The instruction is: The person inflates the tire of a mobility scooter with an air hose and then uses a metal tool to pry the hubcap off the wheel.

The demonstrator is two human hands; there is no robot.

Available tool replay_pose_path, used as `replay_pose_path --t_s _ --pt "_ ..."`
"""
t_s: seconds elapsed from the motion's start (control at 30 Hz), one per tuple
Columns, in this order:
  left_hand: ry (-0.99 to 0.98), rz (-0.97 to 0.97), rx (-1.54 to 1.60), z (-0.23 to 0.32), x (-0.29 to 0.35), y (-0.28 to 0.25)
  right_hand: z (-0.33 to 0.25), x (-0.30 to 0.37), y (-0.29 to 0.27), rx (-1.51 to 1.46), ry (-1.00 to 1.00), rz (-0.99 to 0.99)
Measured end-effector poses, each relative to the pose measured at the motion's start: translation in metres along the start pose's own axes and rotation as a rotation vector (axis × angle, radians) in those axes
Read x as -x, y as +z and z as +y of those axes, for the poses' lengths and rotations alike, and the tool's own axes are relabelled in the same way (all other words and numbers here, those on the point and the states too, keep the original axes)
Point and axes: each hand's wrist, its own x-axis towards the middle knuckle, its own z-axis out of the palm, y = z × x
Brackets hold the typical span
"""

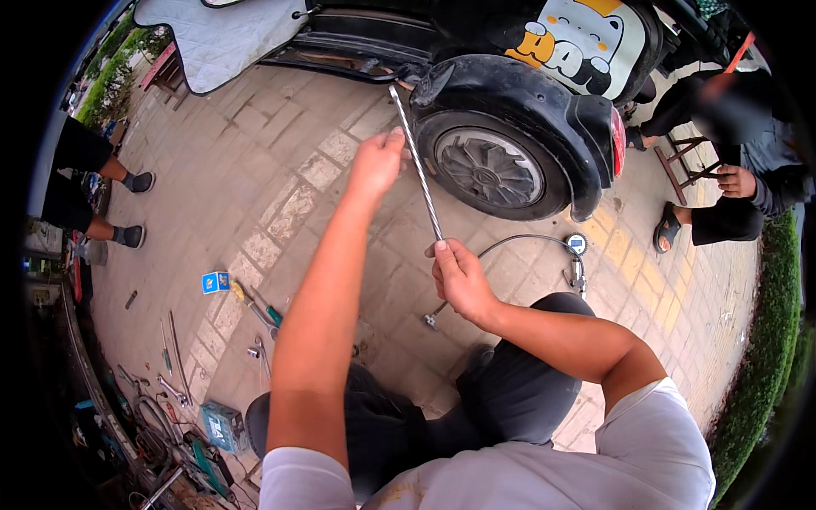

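A long silver drill bit with spiral flutes slants between my two hands. My left hand is closed around its upper part, below the far end. My right hand pinches the near end, thumb along the metal. The bit's far tip reaches up to the lower edge of a black three-wheeler or small vehicle, just left of its rear wheel; whether it touches cannot be seen. Past my right hand lies a tyre inflator gauge with a black hose on the paving.
A blue-and-white small box, wrenches and screwdrivers lie left of my arm. More tools and a teal box crowd the lower left. One person stands at left; another sits at right beside a hedge.
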Motion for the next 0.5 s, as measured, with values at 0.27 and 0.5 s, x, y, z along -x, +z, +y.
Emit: replay_pose_path --t_s 0.27,0.5 --pt "-0.009 -0.118 0.719 -0.035 0.018 0.092 -0.015 0.063 -0.012 0.406 0.073 0.332" --pt "0.045 -0.224 0.674 -0.030 0.005 0.085 0.021 0.057 -0.018 0.361 -0.157 0.503"
